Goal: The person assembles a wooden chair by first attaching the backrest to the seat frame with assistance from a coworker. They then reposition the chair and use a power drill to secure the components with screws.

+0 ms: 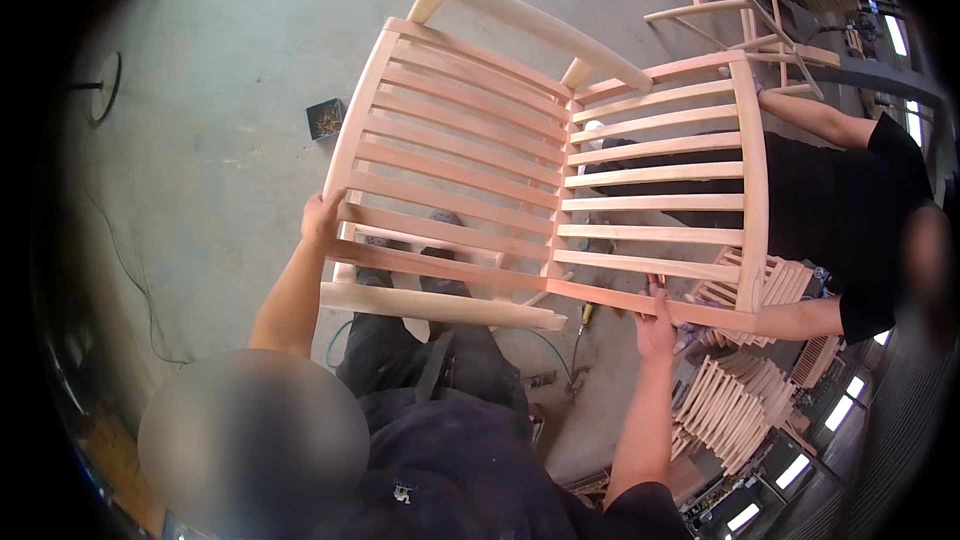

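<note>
Left hand [323,217] fingers curled over the slatted wooden chair frame's [545,175] side rail, right hand [655,308] gripping its lower front rail — frame's held up over the concrete floor [220,110]. Looks mid-positioning with the co-worker [850,205] opposite; next move probably needs level, matched grips.

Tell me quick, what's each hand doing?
Left hand: closed on the slatted wooden frame.
Right hand: gripping the frame's lower rail.
</note>
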### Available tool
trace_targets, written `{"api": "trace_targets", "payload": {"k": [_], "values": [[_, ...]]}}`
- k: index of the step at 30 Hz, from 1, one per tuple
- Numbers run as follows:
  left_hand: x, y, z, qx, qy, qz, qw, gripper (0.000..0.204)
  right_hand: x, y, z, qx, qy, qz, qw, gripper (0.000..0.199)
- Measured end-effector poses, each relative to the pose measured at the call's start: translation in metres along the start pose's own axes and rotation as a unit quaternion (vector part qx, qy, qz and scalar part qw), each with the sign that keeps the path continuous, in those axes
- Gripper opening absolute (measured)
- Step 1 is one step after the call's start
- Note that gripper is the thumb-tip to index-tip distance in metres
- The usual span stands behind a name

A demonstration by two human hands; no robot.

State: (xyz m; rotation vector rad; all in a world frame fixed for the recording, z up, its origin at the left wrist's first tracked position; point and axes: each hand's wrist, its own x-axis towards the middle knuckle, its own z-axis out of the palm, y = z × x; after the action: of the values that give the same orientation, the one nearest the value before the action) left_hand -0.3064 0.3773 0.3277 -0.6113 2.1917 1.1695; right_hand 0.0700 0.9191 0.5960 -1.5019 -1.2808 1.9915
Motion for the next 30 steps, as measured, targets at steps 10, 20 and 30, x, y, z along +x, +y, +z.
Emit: {"api": "trace_targets", "payload": {"k": [10, 20, 30], "values": [[0.017, -0.005, 0.030, -0.049, -0.065, -0.044, 0.996, 0.059, -0.011, 0.007, 0.011, -0.044, 0.090, -0.073, 0.992, 0.024], [0.018, -0.011, 0.013, 0.027, -0.084, 0.038, 0.995, 0.058, 0.015, 0.011, -0.025, -0.031, 0.029, 0.052, 0.998, 0.021], [0.008, 0.024, 0.045, 0.072, -0.094, 0.015, 0.993, 0.044, 0.031, 0.069, -0.075, -0.010, 0.078, 0.109, 0.991, 0.036]]}}
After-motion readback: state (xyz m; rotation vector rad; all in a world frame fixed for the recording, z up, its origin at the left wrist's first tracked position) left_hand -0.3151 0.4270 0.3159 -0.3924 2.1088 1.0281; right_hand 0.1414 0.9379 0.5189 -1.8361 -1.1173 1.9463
